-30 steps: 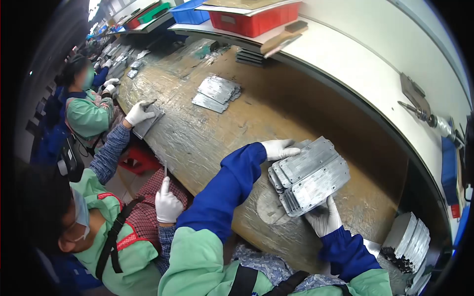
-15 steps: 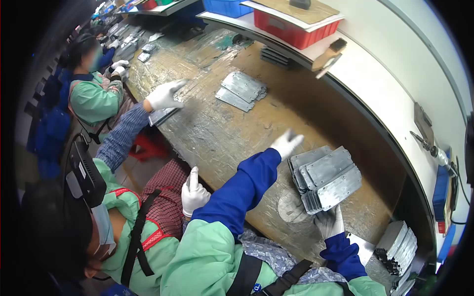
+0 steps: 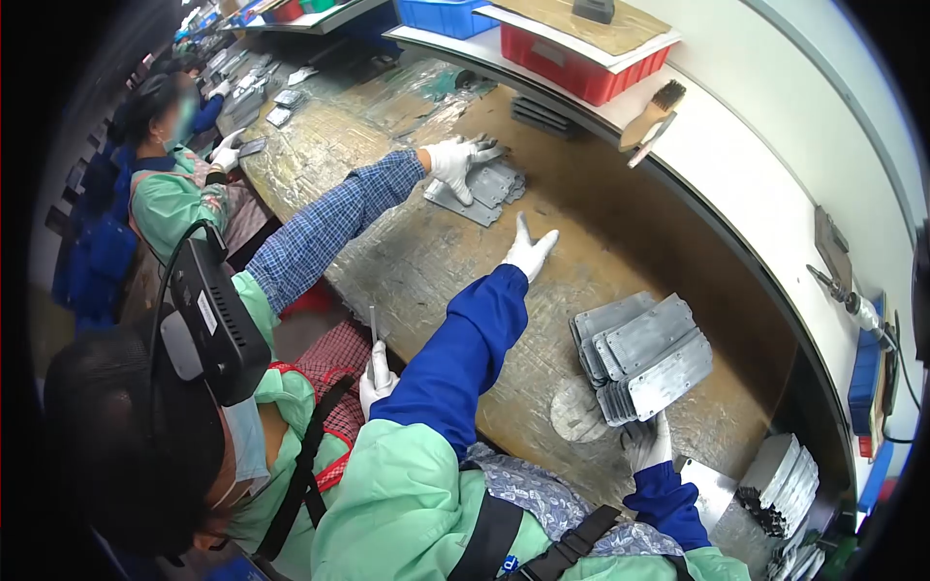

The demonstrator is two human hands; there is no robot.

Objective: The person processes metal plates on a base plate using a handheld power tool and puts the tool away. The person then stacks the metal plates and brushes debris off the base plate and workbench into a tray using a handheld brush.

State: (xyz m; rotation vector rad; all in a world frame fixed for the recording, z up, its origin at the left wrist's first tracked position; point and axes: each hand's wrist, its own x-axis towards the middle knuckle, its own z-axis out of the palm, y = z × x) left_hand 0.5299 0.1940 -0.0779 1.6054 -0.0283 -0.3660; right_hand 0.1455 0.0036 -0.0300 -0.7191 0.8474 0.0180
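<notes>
In the head view, the person's left hand (image 3: 530, 254) had left the stack of metal plates (image 3: 644, 353) at right and reached far-left over the bench (image 3: 383, 261), fingers spread, holding nothing. A co-worker's hand (image 3: 451, 167) had reached the far pile of plates (image 3: 504, 184). The right hand (image 3: 649, 443) stayed at the stack's near edge, apparently its only steadying; whether it gripped could not be told.

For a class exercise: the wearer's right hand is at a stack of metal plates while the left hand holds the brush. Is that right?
No: in the head view the left hand is empty; the brush lies on the shelf. The rest stands.
</notes>
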